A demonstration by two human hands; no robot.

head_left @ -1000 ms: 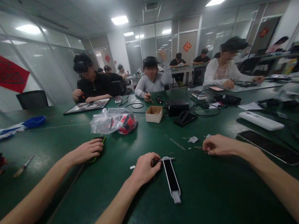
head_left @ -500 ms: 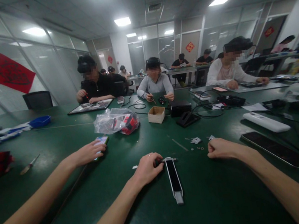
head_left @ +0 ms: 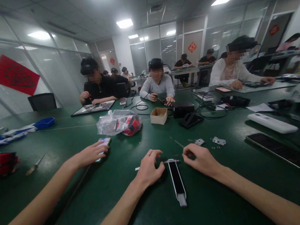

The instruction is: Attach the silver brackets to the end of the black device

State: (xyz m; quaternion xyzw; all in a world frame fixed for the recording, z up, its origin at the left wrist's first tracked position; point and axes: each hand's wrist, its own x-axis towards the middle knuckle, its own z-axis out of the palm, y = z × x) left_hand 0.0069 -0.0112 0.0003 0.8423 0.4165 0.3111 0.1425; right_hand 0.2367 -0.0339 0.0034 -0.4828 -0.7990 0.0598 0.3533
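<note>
A long narrow white device with a black face (head_left: 176, 179) lies on the green table (head_left: 144, 213) in front of me. A thin metal tool (head_left: 172, 161) lies across its far end. My left hand (head_left: 148, 169), ring on one finger, pinches the tool's dark handle at the device's top left corner. My right hand (head_left: 201, 160) sits at the top right corner with its fingers curled together by the tool's tip; I see nothing in it. Small metal plates (head_left: 199, 142) (head_left: 218, 141) and tiny rings (head_left: 214, 148) lie just beyond it.
Another person's arm crosses from the left, its hand (head_left: 90, 154) on a phone (head_left: 102, 143). A dark phone (head_left: 284, 151) and white remote (head_left: 272, 122) lie right. Ahead are a plastic bag (head_left: 119, 123), cardboard box (head_left: 158, 115) and black boxes with cables (head_left: 185, 114). People sit opposite.
My right hand has left the small rings and moved left to the far end of the device. My left hand stays at the tool's handle, fingers a little looser.
</note>
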